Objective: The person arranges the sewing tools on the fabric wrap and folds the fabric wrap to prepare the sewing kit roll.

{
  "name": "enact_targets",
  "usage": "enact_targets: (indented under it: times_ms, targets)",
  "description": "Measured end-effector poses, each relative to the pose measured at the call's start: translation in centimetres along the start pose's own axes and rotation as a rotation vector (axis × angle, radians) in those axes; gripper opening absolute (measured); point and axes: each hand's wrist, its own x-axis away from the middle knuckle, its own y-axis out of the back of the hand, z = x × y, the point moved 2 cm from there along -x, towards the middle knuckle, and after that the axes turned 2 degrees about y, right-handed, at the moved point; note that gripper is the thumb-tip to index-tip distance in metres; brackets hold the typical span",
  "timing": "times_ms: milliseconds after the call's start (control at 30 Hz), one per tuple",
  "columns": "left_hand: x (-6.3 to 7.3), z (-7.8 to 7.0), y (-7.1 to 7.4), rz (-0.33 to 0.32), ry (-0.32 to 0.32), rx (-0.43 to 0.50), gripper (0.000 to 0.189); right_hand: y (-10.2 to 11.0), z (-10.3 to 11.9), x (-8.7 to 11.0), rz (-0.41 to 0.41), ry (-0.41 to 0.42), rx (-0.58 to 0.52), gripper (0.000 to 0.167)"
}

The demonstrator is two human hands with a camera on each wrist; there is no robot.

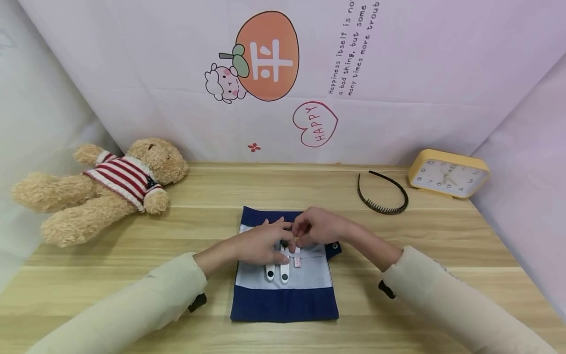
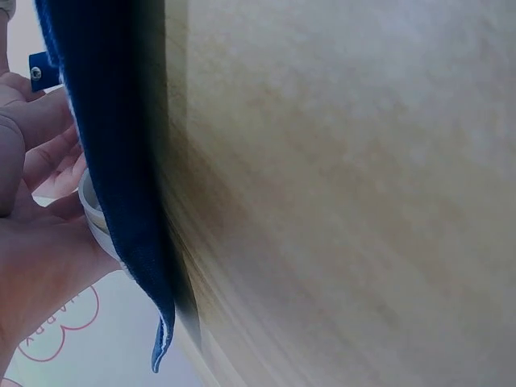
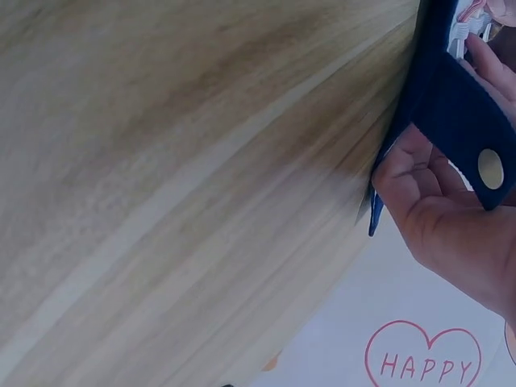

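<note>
A navy cloth pouch (image 1: 284, 305) with a pale grey lining lies unfolded on the table. Two white handles (image 1: 285, 274) with dark round dots stick out toward me on the lining; their upper ends are under my left hand. Beside them on the right is a slim pink-patterned strip (image 1: 297, 262). My left hand (image 1: 264, 243) rests over the handles, fingers extended and fingertips near the strip's upper end. With thumb and curled fingers, my right hand (image 1: 323, 227) pinches the strip's upper end, which those fingers partly hide. A tab with a metal snap (image 3: 491, 169) juts from the pouch's right side.
A teddy bear (image 1: 121, 179) in a striped shirt lies at the left. Toward the back right are a black toothed headband (image 1: 384, 211) and a yellow clock (image 1: 448, 174). A printed white cloth (image 1: 177, 59) hangs behind the wooden table (image 1: 199, 184).
</note>
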Motion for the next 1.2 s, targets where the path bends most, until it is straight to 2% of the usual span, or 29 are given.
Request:
enact_targets:
  times_ms: [167, 533, 667, 800, 933, 1067, 1200]
  targets:
    - [-0.1, 0.1, 0.0, 0.0, 0.003, 0.007, 0.011, -0.2, 0.1, 0.1, -0.018, 0.005, 0.046, 0.012]
    - [-0.1, 0.0, 0.0, -0.001, 0.013, 0.004, 0.011, -0.1, -0.1, 0.5, 0.04, 0.096, 0.043, 0.008]
    - [-0.2, 0.1, 0.0, 0.004, 0.023, -0.001, 0.01, 0.9, -0.6, 1.4, -0.004, 0.128, 0.018, 0.011]
    - [-0.2, -0.2, 0.4, -0.016, 0.025, 0.0, 0.013, 2.6, -1.4, 3.4, -0.104, 0.105, -0.003, 0.014]
    - [-0.1, -0.5, 0.6, -0.044, 0.034, -0.015, 0.019, 4.1, -2.7, 6.2, -0.171, 0.084, -0.006, 0.018]
    - [-0.1, -0.9, 0.4, -0.06, 0.019, -0.045, 0.023, 5.0, -4.4, 9.3, -0.208, 0.079, -0.009, 0.022]
    - [-0.2, -1.4, 0.4, -0.064, 0.028, -0.092, 0.029, 5.1, -6.1, 11.9, -0.209, 0.074, 0.022, 0.026]
